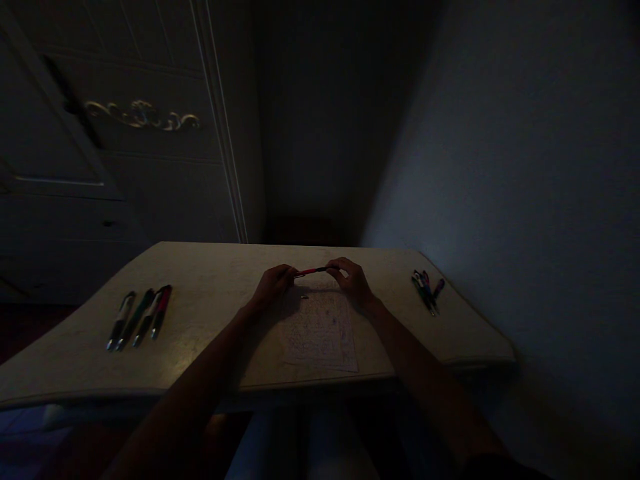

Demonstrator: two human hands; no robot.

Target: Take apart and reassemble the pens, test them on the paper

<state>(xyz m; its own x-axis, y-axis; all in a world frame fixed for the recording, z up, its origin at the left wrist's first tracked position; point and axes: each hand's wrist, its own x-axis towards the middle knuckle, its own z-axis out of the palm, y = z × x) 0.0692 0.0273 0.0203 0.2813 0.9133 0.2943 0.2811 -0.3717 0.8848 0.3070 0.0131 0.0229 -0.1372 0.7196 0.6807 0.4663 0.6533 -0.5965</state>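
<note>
Left hand (273, 283), right hand (353, 280) holding red pen (309, 271), apparently by ends

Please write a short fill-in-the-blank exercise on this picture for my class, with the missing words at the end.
1. The left hand and right hand hold a pen coloured black and ____.
2. The row on the table's left side has ____ pens.
3. The jumbled cluster lies on the ____ side.

Missing words: red; four; right.
</note>
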